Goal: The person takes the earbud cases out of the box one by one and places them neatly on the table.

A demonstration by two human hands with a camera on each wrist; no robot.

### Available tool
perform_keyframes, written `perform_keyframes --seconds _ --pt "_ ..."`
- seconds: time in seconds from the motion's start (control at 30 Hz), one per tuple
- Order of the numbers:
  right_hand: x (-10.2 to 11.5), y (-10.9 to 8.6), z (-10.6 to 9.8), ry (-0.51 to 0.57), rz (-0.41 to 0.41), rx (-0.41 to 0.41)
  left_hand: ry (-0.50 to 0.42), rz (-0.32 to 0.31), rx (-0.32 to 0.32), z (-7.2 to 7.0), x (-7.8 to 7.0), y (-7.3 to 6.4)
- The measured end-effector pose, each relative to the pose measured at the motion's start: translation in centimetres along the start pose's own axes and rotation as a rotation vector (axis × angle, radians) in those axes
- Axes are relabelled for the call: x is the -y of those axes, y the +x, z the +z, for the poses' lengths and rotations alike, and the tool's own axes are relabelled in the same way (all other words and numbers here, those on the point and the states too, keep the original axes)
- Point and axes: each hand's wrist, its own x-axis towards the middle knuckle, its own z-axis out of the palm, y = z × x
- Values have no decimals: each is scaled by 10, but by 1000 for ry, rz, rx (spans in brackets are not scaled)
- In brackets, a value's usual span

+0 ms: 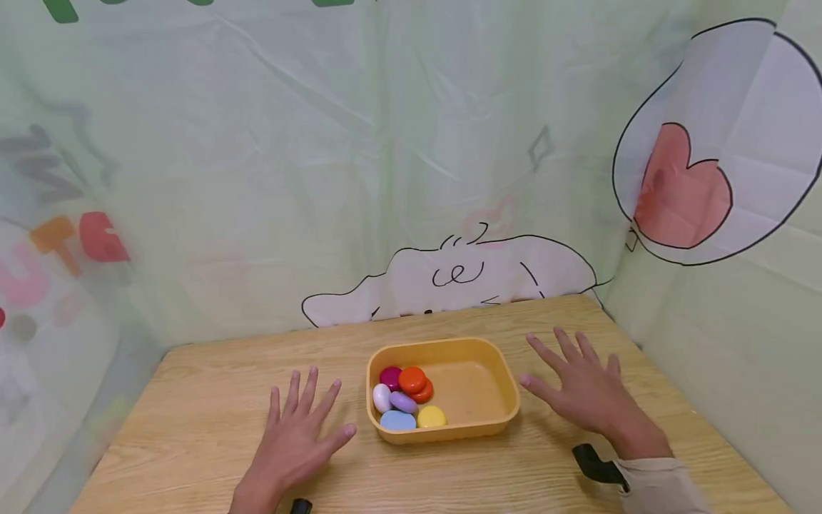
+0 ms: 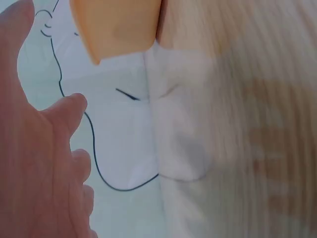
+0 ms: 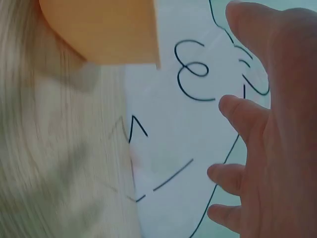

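A yellow-orange plastic tray [image 1: 478,428] with rounded corners lies on the wooden table. Grouped at its left end are glossy rounded pieces: a magenta one [image 1: 390,378], two orange-red ones [image 1: 412,380], a white one [image 1: 382,397], a purple one [image 1: 404,402], a light blue one [image 1: 398,420] and a yellow one [image 1: 432,417]. To the left of the tray, my left hand [image 1: 292,442] is spread with nothing in it. My right hand [image 1: 587,392] is likewise spread on the other side, its thumb close to the tray's right rim. Both wrist views show the tray's outer wall [image 2: 121,29] beyond the thumb.
The wooden tabletop [image 1: 212,400] reaches back to a pale curtain [image 1: 257,178] with a cartoon animal drawn along its lower edge. Another curtain panel [image 1: 726,343] borders the right side. A black strap piece [image 1: 597,465] sits by the right wrist.
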Motion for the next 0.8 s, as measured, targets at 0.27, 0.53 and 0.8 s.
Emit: perform_keyframes --seconds 0.27,0.53,0.8 --pt "17 1 9 14 -63 -15 37 40 -28 5 -12 4" --pt "27 3 18 65 -132 -49 -23 43 -39 9 -18 10" --pt "33 5 29 164 -85 -24 -114 58 -98 6 -27 22"
